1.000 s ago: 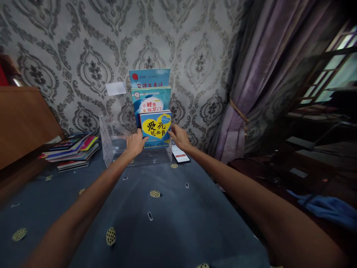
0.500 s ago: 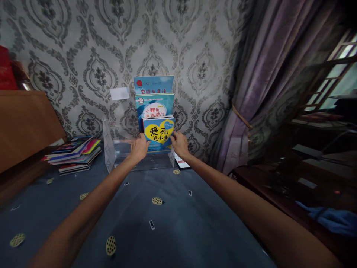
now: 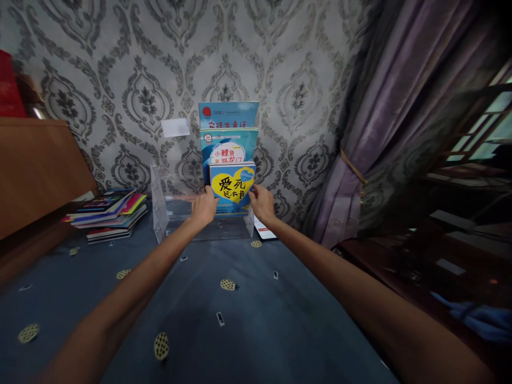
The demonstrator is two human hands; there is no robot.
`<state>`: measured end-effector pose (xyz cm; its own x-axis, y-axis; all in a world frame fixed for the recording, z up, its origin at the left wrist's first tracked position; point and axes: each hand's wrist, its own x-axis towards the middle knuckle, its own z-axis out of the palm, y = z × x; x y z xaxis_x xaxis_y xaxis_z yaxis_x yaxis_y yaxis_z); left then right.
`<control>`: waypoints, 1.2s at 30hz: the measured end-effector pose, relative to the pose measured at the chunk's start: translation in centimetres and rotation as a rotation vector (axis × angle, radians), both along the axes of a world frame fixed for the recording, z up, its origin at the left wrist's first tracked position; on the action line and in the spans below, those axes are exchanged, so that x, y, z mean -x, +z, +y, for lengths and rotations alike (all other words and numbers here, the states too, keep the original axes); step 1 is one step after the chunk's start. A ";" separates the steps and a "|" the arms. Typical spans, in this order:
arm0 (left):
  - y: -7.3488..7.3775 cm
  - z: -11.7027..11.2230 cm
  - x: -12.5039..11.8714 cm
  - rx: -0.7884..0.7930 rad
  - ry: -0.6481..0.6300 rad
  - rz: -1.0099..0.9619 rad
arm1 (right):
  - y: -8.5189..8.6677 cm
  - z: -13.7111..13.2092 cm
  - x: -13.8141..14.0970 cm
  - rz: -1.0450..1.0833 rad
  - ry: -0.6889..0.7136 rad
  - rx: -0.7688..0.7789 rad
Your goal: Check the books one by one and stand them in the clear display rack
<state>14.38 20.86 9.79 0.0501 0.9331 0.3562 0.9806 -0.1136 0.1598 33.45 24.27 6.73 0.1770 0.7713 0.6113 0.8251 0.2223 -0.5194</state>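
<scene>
A small blue book (image 3: 231, 185) with a yellow heart on its cover is upright between my hands. My left hand (image 3: 205, 207) is closed on its left edge, and my right hand (image 3: 262, 204) pinches the right edge. Behind it stands a taller teal book (image 3: 229, 140), and behind that a light blue book (image 3: 228, 113), each showing its upper cover. These are at the right part of a clear acrylic rack (image 3: 160, 205) with stepped sides. Whether the small book rests on the rack or is held just off it, I cannot tell.
Left of the rack lies a pile of books (image 3: 108, 216) on the dark blue tablecloth (image 3: 256, 330). A white card (image 3: 175, 127) appears above the rack's left part. Behind the rack's right end lies a flat white-faced item (image 3: 264, 228). A purple curtain (image 3: 340, 197) hangs at right.
The view has shifted a little, so the whole scene sits slightly further right and higher. Both hands still hold the small book in front of the taller ones.
</scene>
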 end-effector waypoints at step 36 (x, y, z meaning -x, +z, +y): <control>-7.3 -2.0 23.4 -0.282 0.006 0.063 | -11.0 -11.2 9.6 0.333 0.645 0.341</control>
